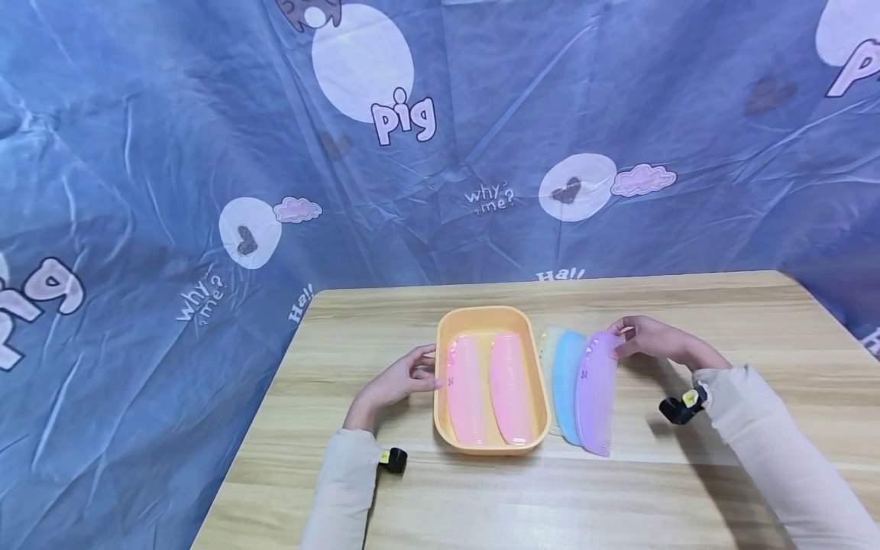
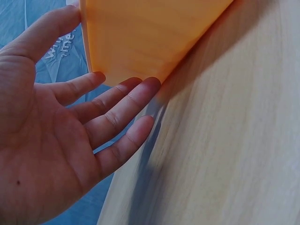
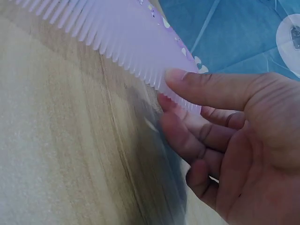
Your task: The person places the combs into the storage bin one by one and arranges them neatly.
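In the head view, a purple comb (image 1: 594,393) lies tilted at the right end of a row of combs. My right hand (image 1: 653,338) pinches its far end between thumb and fingers; the right wrist view shows the thumb on the teeth of the comb (image 3: 117,33). Beside it are a blue comb (image 1: 567,382) and a pale yellow comb (image 1: 548,340), mostly covered. Two pink combs, one on the left (image 1: 466,389) and one on the right (image 1: 511,386), lie inside an orange tray (image 1: 493,450). Against the tray's left side rests my left hand (image 2: 61,122), its fingers loosely extended, thumb at the rim.
Everything stands on a wooden table (image 1: 481,504). A blue printed cloth (image 1: 467,244) hangs behind the table and to its left. Small black cameras sit on the left wrist (image 1: 394,460) and the right wrist (image 1: 677,411).
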{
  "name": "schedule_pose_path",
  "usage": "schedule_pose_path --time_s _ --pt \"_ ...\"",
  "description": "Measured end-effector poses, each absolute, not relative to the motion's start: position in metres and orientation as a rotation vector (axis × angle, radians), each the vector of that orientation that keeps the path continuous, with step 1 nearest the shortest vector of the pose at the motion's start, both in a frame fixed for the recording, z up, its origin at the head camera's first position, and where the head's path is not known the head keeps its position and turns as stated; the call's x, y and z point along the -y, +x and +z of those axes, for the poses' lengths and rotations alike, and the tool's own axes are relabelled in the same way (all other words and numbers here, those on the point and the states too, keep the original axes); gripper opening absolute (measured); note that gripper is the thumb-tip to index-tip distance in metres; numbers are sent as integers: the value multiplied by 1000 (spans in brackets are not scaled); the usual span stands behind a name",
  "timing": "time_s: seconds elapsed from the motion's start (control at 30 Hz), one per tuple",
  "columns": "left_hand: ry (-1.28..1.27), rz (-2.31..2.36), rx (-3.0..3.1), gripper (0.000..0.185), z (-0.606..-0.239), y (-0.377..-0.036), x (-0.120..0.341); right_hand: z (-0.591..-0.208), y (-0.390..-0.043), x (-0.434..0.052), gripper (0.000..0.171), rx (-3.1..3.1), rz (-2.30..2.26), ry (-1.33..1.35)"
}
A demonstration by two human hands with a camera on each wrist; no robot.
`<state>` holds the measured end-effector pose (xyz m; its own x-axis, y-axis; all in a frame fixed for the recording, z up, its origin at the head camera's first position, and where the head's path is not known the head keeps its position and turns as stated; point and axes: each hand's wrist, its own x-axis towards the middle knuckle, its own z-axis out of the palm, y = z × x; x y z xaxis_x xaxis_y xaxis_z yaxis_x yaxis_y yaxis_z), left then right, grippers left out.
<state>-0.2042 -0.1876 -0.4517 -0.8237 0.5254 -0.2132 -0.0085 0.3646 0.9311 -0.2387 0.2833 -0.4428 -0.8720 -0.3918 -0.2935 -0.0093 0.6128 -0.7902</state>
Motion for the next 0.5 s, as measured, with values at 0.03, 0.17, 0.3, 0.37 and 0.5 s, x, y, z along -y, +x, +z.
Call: schedule_pose_path --time_s 0.03,0.17,0.3,0.37,0.5 --pt "450 1476 -2144 77 -452 -204 188 -443 -238 -283 48 -2389 -1190 -314" --pt "458 1499 -2126 76 -453 -204 188 -444 -234 -283 50 -2348 -1283 -306" --pt "457 1517 -2112 74 -456 -204 187 -444 -230 -284 52 -2311 -1401 -315" --pt "456 1521 -2109 73 -457 -205 187 -445 -229 -285 54 -2309 -1449 -323" --pt "456 1510 -2131 73 -456 -204 187 -445 -227 -287 56 -2307 -1528 -299"
